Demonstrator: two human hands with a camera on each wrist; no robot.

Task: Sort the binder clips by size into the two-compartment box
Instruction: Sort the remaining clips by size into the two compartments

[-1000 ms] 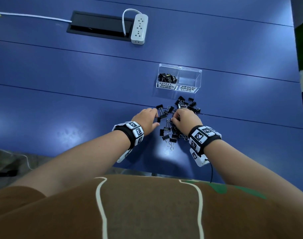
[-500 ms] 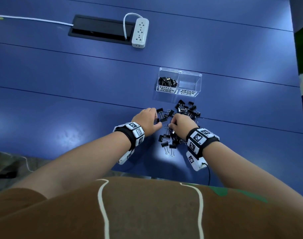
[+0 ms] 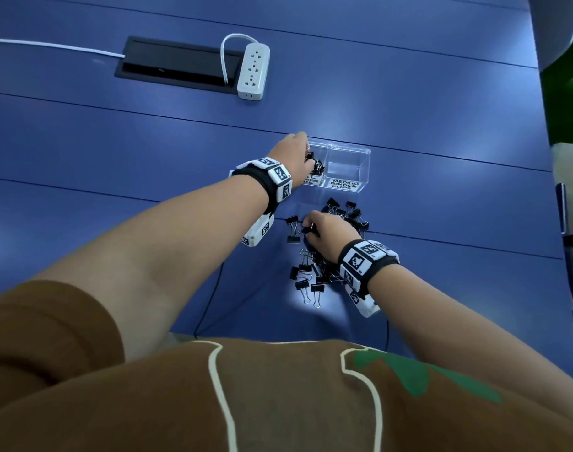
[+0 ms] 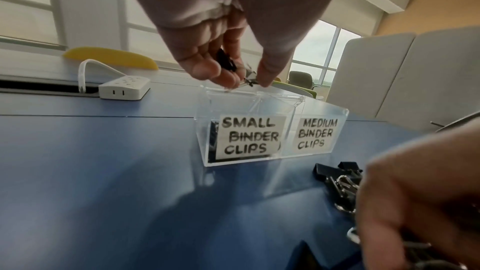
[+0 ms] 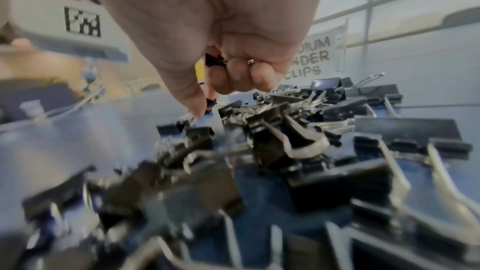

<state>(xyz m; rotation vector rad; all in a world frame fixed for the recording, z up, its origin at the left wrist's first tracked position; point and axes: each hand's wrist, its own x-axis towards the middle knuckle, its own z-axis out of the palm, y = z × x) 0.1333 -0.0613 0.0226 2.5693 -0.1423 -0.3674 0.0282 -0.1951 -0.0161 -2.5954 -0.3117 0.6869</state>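
A clear two-compartment box [image 3: 360,151] [image 4: 322,110] stands on the blue table, labelled SMALL BINDER CLIPS on the left and MEDIUM BINDER CLIPS on the right. My left hand [image 3: 294,154] [image 4: 233,73] hovers over the small compartment and holds small black binder clips [image 4: 227,63] in its curled fingers. Black clips lie in that compartment [image 3: 317,166]; the medium one looks empty. A pile of black binder clips [image 3: 314,272] [image 5: 285,141] lies in front of the box. My right hand [image 3: 324,233] [image 5: 223,77] is over the pile, fingers curled round small clips [image 5: 214,62].
A white power strip [image 3: 253,71] [image 4: 124,89] and a black cable hatch [image 3: 177,65] sit at the far side of the table. A thin black cable [image 3: 210,298] runs off the near table edge. A grey chair back [image 4: 389,73] stands at the right.
My left hand left the pile and moved forward to the small compartment with clips in it. My right hand stayed on the pile.
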